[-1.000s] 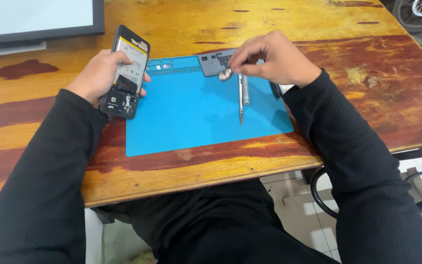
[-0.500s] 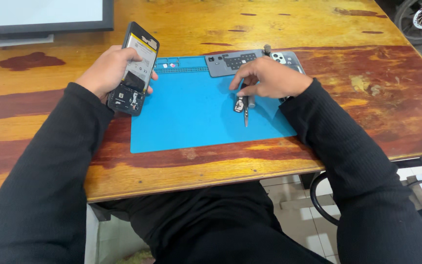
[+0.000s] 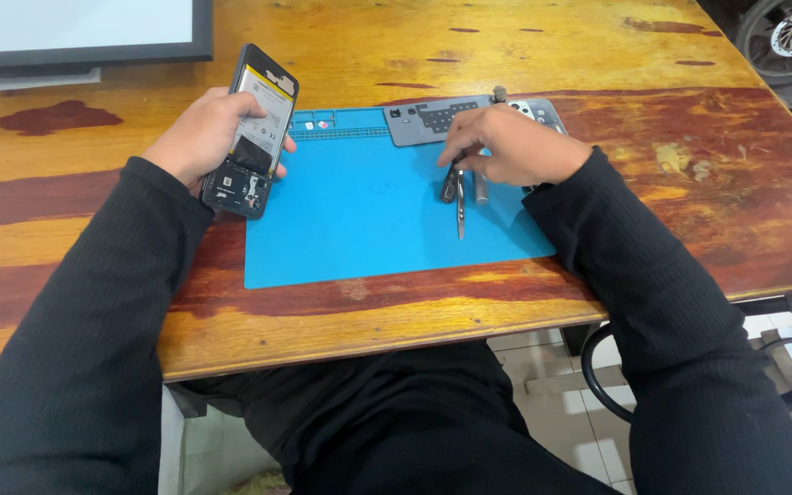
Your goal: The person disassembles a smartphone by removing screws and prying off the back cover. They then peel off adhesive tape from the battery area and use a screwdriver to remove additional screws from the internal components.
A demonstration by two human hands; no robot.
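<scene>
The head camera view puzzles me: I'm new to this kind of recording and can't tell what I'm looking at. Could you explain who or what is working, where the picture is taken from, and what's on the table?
There is no machine here: a person in black sleeves works with bare hands. The camera sits on their head and looks down, so you see their own arms. The left hand has its grip around an opened smartphone with its back off, the insides showing, raised above the table edge of a blue repair mat. The right hand rests on the mat, fingertips on slim metal tools, probably tweezers. Behind that hand lies a grey phone back cover. Everything sits on a worn wooden table. A monitor is at the top left.
</scene>
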